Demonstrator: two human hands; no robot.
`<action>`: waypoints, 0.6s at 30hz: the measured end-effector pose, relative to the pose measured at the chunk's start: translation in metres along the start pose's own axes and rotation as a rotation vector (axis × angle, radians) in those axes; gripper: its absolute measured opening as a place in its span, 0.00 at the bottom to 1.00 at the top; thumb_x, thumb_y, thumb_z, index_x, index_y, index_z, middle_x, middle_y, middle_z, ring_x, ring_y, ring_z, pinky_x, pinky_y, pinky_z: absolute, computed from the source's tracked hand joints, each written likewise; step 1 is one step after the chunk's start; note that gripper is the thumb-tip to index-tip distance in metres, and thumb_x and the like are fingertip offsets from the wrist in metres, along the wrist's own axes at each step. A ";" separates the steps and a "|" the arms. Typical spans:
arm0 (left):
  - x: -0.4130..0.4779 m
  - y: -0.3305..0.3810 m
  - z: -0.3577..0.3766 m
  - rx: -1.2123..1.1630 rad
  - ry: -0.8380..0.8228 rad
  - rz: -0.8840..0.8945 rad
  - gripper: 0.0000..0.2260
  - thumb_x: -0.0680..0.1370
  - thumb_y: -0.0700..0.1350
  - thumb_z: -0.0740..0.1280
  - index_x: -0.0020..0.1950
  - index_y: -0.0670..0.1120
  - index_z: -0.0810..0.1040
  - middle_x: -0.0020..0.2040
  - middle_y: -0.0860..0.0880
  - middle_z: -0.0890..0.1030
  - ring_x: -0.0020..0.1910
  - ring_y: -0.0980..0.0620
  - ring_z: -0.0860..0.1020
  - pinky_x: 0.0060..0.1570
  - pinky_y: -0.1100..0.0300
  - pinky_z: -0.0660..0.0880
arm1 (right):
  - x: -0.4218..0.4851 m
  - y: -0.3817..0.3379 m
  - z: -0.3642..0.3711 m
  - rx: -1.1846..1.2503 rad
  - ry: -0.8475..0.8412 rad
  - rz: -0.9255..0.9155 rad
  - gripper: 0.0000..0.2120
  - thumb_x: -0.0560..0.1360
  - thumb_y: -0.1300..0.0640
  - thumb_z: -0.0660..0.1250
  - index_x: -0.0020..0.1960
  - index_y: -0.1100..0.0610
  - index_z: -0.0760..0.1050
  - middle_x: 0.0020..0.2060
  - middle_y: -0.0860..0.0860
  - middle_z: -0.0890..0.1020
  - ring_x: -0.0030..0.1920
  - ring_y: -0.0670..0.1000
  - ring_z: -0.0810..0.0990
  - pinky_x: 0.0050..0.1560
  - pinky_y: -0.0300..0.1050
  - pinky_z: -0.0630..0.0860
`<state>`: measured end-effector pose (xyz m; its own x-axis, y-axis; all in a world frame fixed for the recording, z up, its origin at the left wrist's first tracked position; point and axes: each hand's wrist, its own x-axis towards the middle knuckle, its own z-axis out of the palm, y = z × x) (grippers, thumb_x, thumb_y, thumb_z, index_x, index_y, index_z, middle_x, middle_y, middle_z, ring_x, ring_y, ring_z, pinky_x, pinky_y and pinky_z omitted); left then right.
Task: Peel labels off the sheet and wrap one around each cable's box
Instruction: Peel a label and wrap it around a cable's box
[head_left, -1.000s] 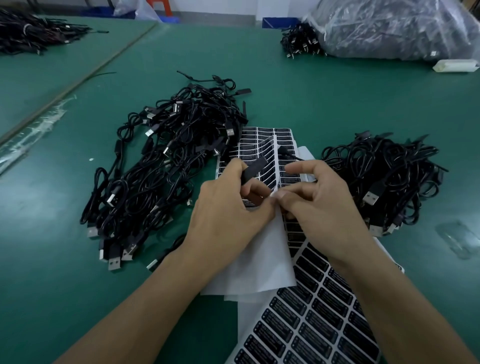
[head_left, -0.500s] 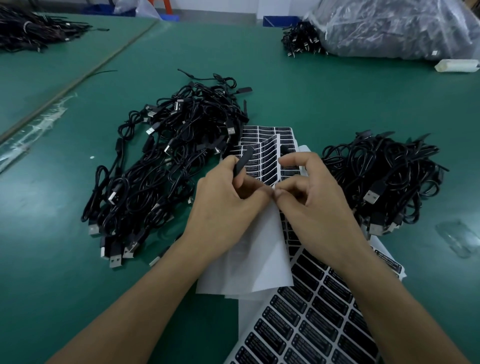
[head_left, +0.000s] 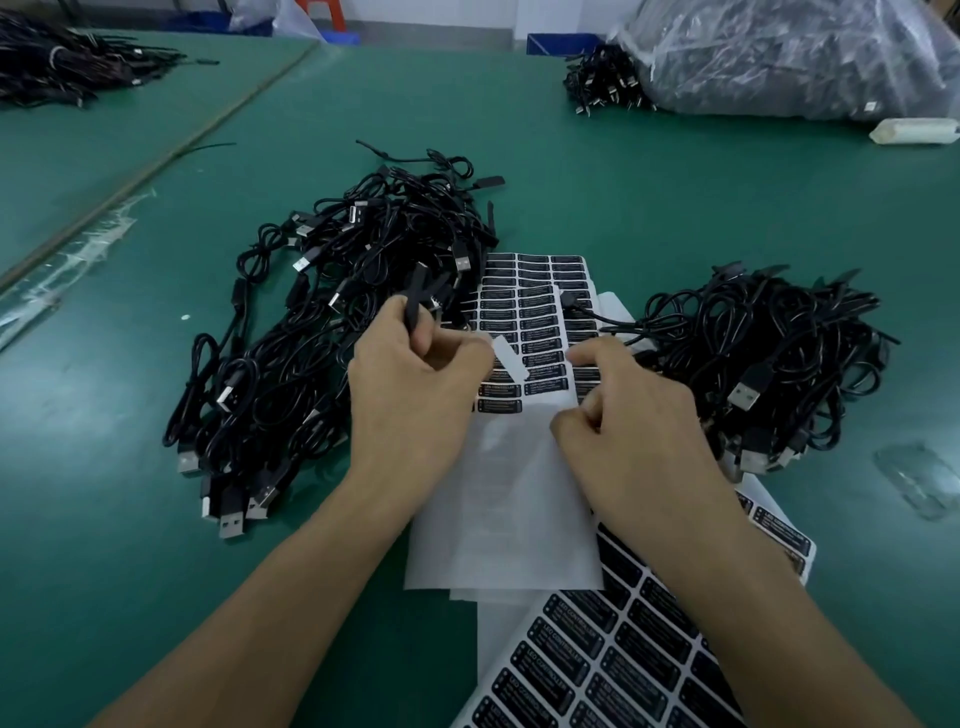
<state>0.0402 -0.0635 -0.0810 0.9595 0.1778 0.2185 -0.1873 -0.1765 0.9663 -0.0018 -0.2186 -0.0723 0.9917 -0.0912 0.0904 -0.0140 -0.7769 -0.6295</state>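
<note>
My left hand (head_left: 415, 395) grips a slim black cable box (head_left: 413, 304) that stands up between thumb and fingers. A peeled label (head_left: 510, 358) sticks out from that hand's fingertips, pale underside up. My right hand (head_left: 636, 436) rests with curled fingers on the partly used label sheet (head_left: 537, 312), thumb pointing left. The lower half of this sheet is bare white backing (head_left: 504, 519). A loose cable (head_left: 597, 317) lies across the sheet's top right.
A pile of black USB cables (head_left: 311, 353) lies left of the sheet and another (head_left: 774, 353) right of it. A full label sheet (head_left: 618, 665) lies near me. A clear bag of cables (head_left: 789, 52), a white object (head_left: 914, 130) and clear plastic (head_left: 919, 483) sit to the right.
My hands, which pinched together at the sheet, have drawn apart. The label came off and stays at my left fingertips. The cable box in my left hand has tipped more upright.
</note>
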 end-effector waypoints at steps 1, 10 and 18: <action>0.000 0.000 0.000 0.006 0.001 -0.001 0.16 0.69 0.44 0.71 0.37 0.52 0.61 0.34 0.46 0.81 0.40 0.44 0.83 0.49 0.41 0.81 | 0.000 0.000 0.001 -0.043 0.032 -0.014 0.20 0.75 0.60 0.65 0.66 0.49 0.70 0.49 0.51 0.75 0.47 0.51 0.74 0.46 0.48 0.72; -0.008 0.002 0.005 0.118 0.010 0.136 0.19 0.70 0.39 0.72 0.37 0.50 0.60 0.33 0.52 0.82 0.32 0.52 0.80 0.37 0.55 0.78 | -0.006 -0.018 0.010 0.013 0.288 -0.235 0.10 0.69 0.50 0.71 0.45 0.50 0.72 0.43 0.46 0.74 0.41 0.46 0.74 0.38 0.40 0.73; -0.011 0.007 0.007 0.149 0.023 0.186 0.19 0.70 0.40 0.72 0.36 0.52 0.60 0.31 0.58 0.81 0.29 0.58 0.77 0.33 0.67 0.73 | -0.006 -0.022 0.010 0.003 0.327 -0.272 0.10 0.68 0.53 0.76 0.43 0.53 0.77 0.40 0.47 0.77 0.41 0.48 0.75 0.38 0.43 0.74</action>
<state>0.0296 -0.0736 -0.0780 0.9060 0.1509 0.3955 -0.3254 -0.3493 0.8787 -0.0064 -0.1949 -0.0670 0.8667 -0.0761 0.4931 0.2435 -0.7981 -0.5512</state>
